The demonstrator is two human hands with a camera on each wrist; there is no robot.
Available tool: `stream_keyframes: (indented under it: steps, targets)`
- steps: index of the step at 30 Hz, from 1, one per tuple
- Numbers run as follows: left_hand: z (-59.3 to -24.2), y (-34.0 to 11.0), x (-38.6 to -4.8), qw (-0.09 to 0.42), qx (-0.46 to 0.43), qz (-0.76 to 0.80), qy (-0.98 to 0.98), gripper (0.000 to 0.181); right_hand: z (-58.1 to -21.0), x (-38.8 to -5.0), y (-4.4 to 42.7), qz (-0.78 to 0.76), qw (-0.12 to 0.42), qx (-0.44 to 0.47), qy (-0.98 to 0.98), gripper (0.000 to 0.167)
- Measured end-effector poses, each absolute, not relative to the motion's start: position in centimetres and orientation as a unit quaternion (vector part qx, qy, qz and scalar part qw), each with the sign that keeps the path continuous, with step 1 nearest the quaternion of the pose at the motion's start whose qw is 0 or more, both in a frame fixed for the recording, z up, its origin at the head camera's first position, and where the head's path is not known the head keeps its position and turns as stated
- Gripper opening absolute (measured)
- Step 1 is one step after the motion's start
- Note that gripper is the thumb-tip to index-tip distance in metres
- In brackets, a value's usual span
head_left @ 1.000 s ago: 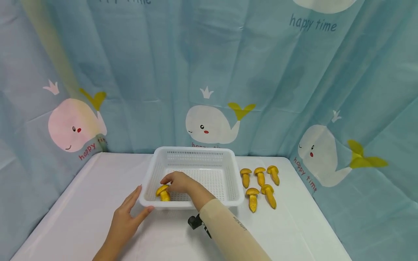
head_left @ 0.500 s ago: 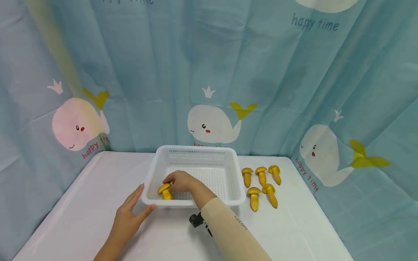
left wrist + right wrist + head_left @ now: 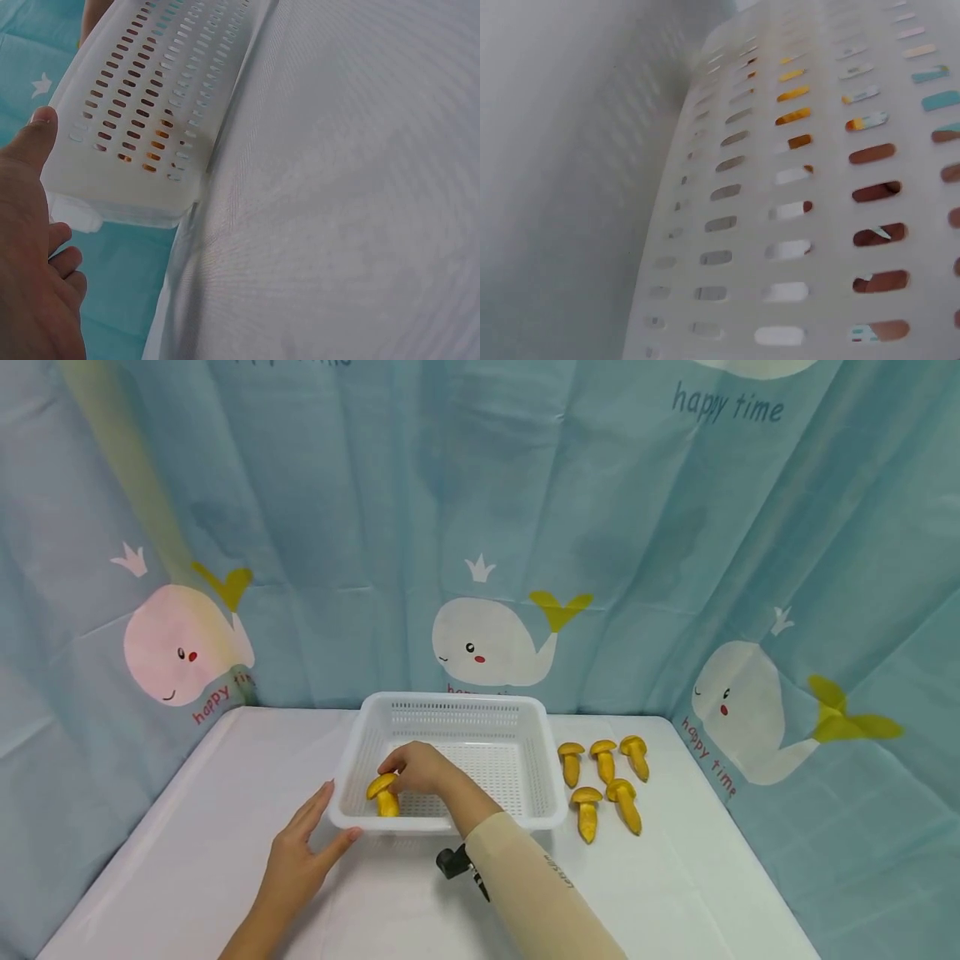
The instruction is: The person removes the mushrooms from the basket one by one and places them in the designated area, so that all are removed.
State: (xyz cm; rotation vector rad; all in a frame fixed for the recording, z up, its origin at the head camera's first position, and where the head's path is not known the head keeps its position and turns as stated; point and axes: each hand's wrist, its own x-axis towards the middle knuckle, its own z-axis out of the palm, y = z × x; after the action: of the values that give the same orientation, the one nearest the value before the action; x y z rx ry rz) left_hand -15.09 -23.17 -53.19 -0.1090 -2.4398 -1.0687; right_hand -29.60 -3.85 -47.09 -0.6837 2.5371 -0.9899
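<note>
A white plastic basket with slotted walls stands on the table in the head view. Inside its near left corner is a yellow mushroom, its cap up. My right hand reaches over the front rim and pinches this mushroom at the right side, fingertips partly hidden. Through the slots in the right wrist view, parts of the yellow mushroom show. Around the near left corner my left hand is spread, fingers fairly straight along the left side, thumb at the front rim. In the left wrist view the thumb lies against the basket wall.
Several more yellow mushrooms lie in two rows on the white table, right of the basket. A blue curtain printed with whales hangs behind and beside the table. A small black camera sits under the right wrist.
The mushroom in the basket has shifted slightly up and right with the right hand, and stands a little straighter. The left hand keeps its place at the corner. The view has shifted slightly.
</note>
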Motion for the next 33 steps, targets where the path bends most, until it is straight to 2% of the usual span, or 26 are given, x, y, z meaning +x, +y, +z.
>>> stream_keyframes:
  steps: [20,33]
  targets:
    - [-53.1,-23.1,-15.1,0.259,-0.047,-0.399,-0.879,0.086,-44.1,-28.7,-3.4,-0.352,0.082,-0.287,0.887,0.026]
    - [-53.2,-23.0,-15.1,0.231,-0.027,-0.387,-0.893,0.09,-43.7,-28.3,-1.8,-0.389,0.057,-0.279,0.876,0.027]
